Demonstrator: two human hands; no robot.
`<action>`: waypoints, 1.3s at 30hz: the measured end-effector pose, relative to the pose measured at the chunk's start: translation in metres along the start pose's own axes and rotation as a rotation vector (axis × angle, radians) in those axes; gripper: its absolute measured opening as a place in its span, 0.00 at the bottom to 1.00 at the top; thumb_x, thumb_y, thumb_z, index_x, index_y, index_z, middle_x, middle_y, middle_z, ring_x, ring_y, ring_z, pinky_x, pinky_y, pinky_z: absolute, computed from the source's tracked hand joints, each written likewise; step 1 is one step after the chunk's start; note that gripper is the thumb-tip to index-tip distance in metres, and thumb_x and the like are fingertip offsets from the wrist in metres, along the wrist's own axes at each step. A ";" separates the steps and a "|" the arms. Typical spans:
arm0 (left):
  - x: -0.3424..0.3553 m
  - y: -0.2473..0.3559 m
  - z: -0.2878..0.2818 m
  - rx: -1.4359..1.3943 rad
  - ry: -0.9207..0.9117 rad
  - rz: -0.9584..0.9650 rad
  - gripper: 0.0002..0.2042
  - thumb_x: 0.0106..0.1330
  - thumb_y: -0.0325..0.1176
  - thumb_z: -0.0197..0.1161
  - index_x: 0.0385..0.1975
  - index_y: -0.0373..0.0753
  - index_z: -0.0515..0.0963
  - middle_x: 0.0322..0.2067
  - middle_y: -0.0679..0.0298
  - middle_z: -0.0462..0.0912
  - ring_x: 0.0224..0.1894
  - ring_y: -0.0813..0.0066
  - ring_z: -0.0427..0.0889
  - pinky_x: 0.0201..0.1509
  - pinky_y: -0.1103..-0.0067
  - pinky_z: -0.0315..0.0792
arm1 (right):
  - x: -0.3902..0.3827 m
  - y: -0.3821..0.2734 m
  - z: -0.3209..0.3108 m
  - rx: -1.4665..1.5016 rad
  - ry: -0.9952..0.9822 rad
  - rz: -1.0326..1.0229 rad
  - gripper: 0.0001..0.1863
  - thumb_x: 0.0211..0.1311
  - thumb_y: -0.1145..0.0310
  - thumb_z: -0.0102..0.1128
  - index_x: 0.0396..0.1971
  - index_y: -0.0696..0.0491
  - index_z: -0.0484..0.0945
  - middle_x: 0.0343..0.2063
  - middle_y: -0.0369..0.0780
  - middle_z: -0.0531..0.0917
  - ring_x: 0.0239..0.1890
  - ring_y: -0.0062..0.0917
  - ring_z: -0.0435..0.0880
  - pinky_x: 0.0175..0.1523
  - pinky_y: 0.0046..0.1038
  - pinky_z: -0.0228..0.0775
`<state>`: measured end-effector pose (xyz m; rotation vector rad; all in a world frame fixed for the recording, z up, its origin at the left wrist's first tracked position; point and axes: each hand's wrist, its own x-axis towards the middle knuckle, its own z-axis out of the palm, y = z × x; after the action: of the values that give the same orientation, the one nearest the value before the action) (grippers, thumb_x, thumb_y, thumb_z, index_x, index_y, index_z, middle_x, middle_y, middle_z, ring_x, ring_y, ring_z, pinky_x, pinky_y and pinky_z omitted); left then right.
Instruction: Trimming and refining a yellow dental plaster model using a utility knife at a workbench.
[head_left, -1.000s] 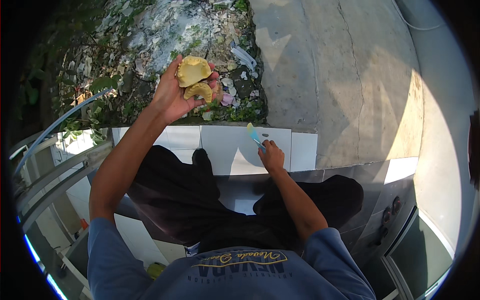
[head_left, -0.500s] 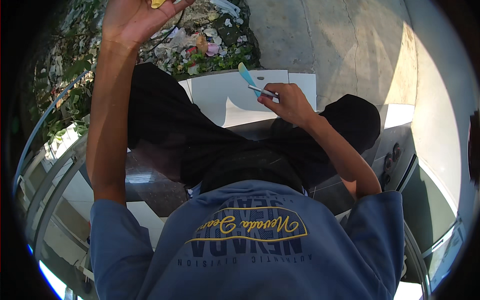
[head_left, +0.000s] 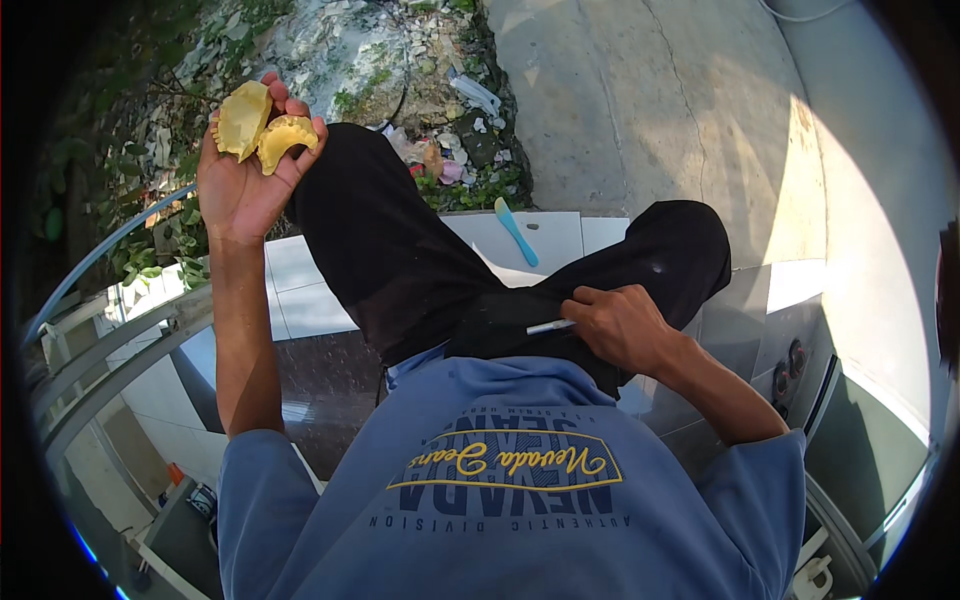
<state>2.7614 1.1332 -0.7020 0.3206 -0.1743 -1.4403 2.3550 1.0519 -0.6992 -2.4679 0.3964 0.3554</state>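
My left hand (head_left: pixel 247 195), palm up at the upper left, holds two yellow horseshoe-shaped pieces that look like dental casts. The larger cast (head_left: pixel 242 120) rests against the fingers, while the smaller cast (head_left: pixel 287 140) sits beside it near the thumb. My right hand (head_left: pixel 625 325) is closed around a thin silvery rod-like tool (head_left: pixel 550 326) above my right thigh. The tool's one end sticks out to the left; its other end is hidden in the fist. A light-blue spatula (head_left: pixel 516 232) lies on the white tile (head_left: pixel 480 228) between my knees.
My black-trousered legs (head_left: pixel 400 240) are spread over the tiled ledge. Beyond it lie rubble and litter (head_left: pixel 440 150) at the left and cracked concrete (head_left: pixel 600 110) at the right. A pale wall (head_left: pixel 870 200) rises on the right; grey metal rails (head_left: pixel 110 355) stand at the left.
My left hand has come down and nearer, bringing both yellow casts fully into view. My right hand has drawn back toward my lap with the tool, away from the spatula. The view has shifted.
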 end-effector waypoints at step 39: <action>-0.005 -0.145 -0.187 0.143 0.450 -0.434 0.32 0.70 0.59 0.37 0.55 0.35 0.68 0.41 0.54 0.78 0.45 0.64 0.78 0.55 0.55 0.70 | 0.116 0.145 0.179 0.176 0.485 0.286 0.05 0.64 0.70 0.54 0.31 0.55 0.72 0.29 0.46 0.79 0.29 0.45 0.79 0.32 0.39 0.70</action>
<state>2.6814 1.1448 -0.9251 0.8280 0.1715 -1.7434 2.3814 1.0254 -0.9544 -2.3060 0.9444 -0.1694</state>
